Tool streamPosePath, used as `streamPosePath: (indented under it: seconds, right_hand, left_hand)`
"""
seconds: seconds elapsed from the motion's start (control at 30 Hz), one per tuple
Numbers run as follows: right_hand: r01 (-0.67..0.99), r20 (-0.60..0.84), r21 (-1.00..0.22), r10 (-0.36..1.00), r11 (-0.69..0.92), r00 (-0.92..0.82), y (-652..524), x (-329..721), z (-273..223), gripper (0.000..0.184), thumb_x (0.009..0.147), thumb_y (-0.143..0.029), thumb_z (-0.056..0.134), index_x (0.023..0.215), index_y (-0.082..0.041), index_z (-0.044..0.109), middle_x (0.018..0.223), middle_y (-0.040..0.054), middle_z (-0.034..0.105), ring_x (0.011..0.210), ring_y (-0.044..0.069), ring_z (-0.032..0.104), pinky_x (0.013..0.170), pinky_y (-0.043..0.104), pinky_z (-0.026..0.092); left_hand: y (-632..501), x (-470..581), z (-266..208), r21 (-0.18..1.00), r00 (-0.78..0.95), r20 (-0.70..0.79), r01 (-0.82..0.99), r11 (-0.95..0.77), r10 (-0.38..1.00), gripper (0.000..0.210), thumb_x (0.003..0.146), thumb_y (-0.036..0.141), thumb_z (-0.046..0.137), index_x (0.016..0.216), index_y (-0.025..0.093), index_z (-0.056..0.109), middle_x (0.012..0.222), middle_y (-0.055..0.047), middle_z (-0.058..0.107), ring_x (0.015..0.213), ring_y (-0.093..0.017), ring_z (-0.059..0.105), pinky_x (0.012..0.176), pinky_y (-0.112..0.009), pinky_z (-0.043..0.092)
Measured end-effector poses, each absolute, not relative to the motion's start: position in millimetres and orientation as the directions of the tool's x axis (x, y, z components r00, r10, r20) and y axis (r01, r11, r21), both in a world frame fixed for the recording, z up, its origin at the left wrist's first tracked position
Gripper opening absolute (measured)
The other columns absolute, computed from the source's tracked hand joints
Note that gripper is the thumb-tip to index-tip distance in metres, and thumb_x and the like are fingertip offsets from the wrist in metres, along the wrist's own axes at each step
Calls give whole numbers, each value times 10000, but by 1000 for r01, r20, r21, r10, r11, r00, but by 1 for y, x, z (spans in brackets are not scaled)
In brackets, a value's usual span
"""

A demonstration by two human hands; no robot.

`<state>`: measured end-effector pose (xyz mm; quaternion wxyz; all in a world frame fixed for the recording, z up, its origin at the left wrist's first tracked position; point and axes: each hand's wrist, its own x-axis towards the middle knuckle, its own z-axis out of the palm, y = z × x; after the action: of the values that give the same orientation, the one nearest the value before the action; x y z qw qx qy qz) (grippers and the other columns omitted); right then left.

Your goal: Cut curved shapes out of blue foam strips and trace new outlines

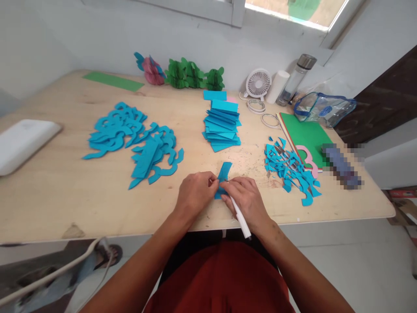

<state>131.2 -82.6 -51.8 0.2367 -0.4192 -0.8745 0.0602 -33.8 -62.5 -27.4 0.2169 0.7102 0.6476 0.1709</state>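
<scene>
Near the front edge of the table, a small blue paper strip lies between my hands. My left hand is closed, thumb and fingertips pinching the strip's left side. From the right, my right hand has its fingers curled round a slim white pen, whose back end points down toward me. Fingers hide the pen's tip and part of the strip. Behind them is a stack of folded blue paper pieces. Wavy cut blue paper shapes are heaped to the left, and blue paper scraps to the right.
A white device sits at the left edge. Along the wall are green paper ornaments, a small fan and a bottle. At right lie a clear pouch, green sheets and a pink paper cutout.
</scene>
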Motion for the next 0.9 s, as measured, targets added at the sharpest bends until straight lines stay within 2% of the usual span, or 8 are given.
streamPosePath:
  seconds: [0.1,0.17,0.27,0.33,0.43,0.53,0.73,0.9]
  right_hand:
    - [703,367,-297,757,646,-541,-83,131,-51,178,941,-272,515,1024,-198,654,966,78,717,993,229,578,859,385,381]
    - [705,364,-297,759,644,-540,-84,131,-51,181,943,-274,513,1021,-195,656,966,80,716,990,229,578,861,386,382]
    - [710,354,-297,765,638,-539,-84,131,-50,180,944,-284,512,1015,-205,657,970,79,716,992,230,573,862,383,383]
    - [709,350,-297,764,639,-542,-84,131,-50,176,943,-284,513,1010,-207,657,967,79,716,994,229,572,862,381,384]
    - [703,363,-299,759,645,-541,-83,131,-51,177,943,-271,509,1003,-196,658,970,77,717,986,227,575,867,383,386]
    - [702,366,-297,756,647,-542,-83,131,-52,179,941,-265,508,1009,-198,660,973,76,719,984,228,577,865,386,391]
    - [702,365,-293,754,650,-546,-83,131,-51,187,933,-264,519,1032,-194,660,975,83,716,992,236,582,851,394,410]
    - [701,359,-297,756,649,-548,-83,130,-49,197,939,-269,506,1038,-197,660,981,83,716,987,236,581,857,399,418]
  left_hand:
    - [-66,-41,-31,521,100,48,846,-110,994,237,839,252,487,786,206,713,671,-47,710,602,-204,613,552,-290,364]
    - [-66,-48,-36,500,117,168,846,-187,979,254,861,234,463,865,185,712,763,-71,731,680,-221,642,608,-309,421]
    - [-61,-58,-41,408,273,385,807,-428,882,284,898,195,418,913,162,700,912,-104,732,869,-243,656,752,-349,480]
    - [-55,-62,-44,323,418,457,745,-584,785,301,920,172,394,936,167,694,1018,-107,720,1001,-248,633,860,-387,480]
    - [-48,-67,-49,225,579,483,642,-732,657,308,944,149,378,1000,165,681,1155,-104,687,1135,-247,583,945,-428,461]
    - [-46,-71,-56,195,643,459,601,-775,613,297,951,144,391,1062,166,665,1194,-105,674,1165,-238,575,962,-440,461]
    - [-49,-72,-65,202,612,477,623,-756,631,247,915,141,469,1046,165,678,1136,-105,702,1092,-246,620,935,-449,488]
    - [-50,-70,-62,264,582,494,607,-750,645,259,899,116,472,1043,163,682,1132,-116,700,1087,-251,621,931,-461,494]
